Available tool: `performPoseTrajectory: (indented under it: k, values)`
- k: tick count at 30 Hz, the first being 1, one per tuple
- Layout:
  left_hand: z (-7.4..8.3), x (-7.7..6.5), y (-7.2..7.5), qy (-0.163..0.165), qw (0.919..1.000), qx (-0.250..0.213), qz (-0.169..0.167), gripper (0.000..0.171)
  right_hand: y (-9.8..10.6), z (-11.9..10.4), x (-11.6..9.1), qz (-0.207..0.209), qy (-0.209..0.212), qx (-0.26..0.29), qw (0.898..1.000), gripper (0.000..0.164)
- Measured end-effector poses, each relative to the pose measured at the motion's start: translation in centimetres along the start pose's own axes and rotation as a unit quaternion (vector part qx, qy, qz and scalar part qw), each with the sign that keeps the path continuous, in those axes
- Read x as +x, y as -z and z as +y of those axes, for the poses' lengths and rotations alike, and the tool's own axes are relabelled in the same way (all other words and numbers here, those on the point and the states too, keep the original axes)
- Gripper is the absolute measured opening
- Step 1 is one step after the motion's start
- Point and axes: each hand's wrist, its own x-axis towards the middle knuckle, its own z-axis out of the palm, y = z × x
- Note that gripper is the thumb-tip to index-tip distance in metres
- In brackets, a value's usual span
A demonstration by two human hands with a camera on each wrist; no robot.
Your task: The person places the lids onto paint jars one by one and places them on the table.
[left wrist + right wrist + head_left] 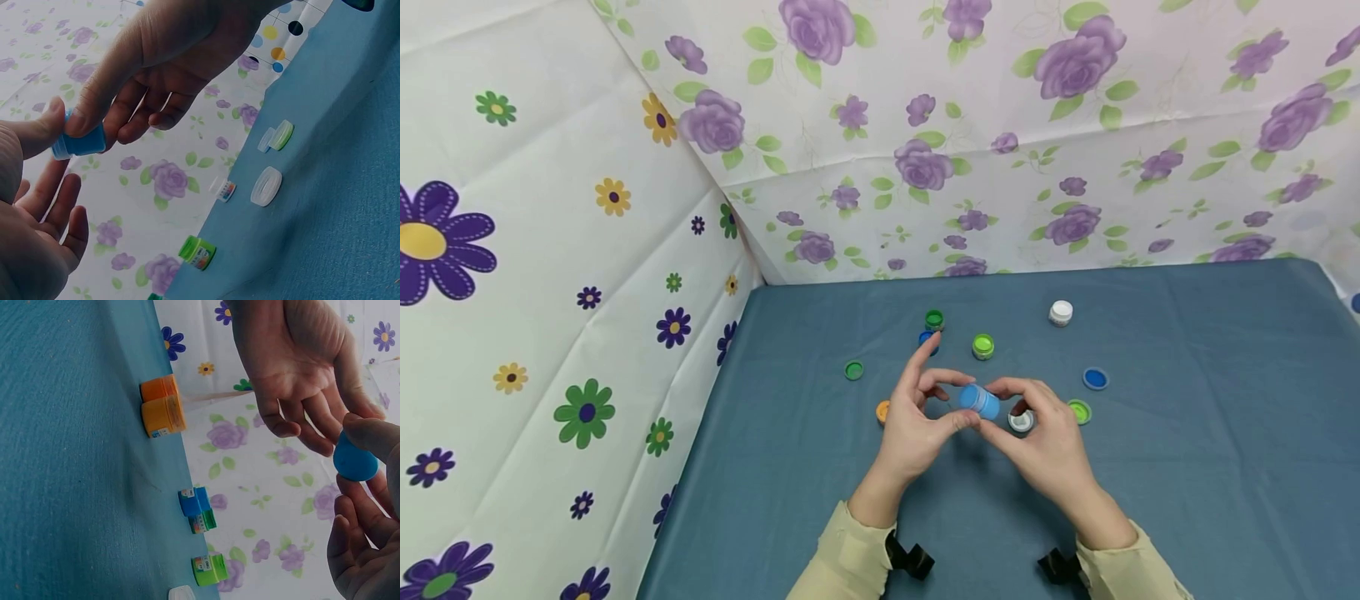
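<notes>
A small light blue paint jar is held in the air above the table, tilted onto its side. My left hand pinches it from the left between thumb and fingertips, one finger pointing up. From the other side, my right hand pinches the same jar with thumb and index finger. A rounded blue end shows in the right wrist view. Fingers hide part of the jar, and I cannot tell which hand has the lid part. Behind the right fingers, a white lid lies on the table.
Beyond the hands stand a dark green jar, a light green jar, a white jar and a partly hidden blue jar. Orange jars are at the left. Loose lids include green, blue and light green.
</notes>
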Motion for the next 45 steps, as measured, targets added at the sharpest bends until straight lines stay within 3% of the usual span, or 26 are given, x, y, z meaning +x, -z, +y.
performPoseTrajectory:
  k: [9, 15, 19, 24, 29, 35, 42, 45]
  values:
    - [0.15, 0.07, 0.17, -0.065, 0.9952, -0.011, -0.072, 0.090, -0.03, 0.17, 0.12, 0.001, 0.011, -0.003, 1.000, 0.050]
    - [0.20, 0.20, 0.12, -0.095, 0.9911, -0.025, -0.090, 0.085, -0.17, 0.31, 0.18, 0.000, 0.034, -0.005, 0.999, 0.054]
    - [0.35, 0.07, 0.05, -0.081, 0.9941, -0.010, -0.071, 0.080, -0.19, 0.26, 0.22, -0.004, 0.029, -0.003, 1.000, 0.049]
    - [0.46, -0.16, -0.08, -0.024, 0.9989, 0.034, -0.023, 0.077, -0.24, 0.22, 0.15, -0.009, 0.019, 0.004, 1.000, 0.045]
    - [0.35, -0.24, -0.16, 0.009, 0.9980, 0.061, -0.012, 0.074, -0.36, 0.31, 0.09, -0.006, 0.016, 0.008, 1.000, 0.044]
    - [0.28, -0.26, -0.17, 0.004, 0.9984, 0.055, -0.014, 0.069, -0.38, 0.37, 0.04, -0.006, 0.011, 0.008, 1.000, 0.043]
    - [0.29, -0.17, 0.18, -0.051, 0.9952, 0.039, -0.073, 0.063, -0.31, 0.35, -0.01, -0.007, 0.004, 0.005, 1.000, 0.046]
    - [0.41, -0.15, 0.10, -0.039, 0.9953, 0.056, -0.069, 0.063, -0.34, 0.34, 0.02, -0.007, 0.004, 0.008, 1.000, 0.045]
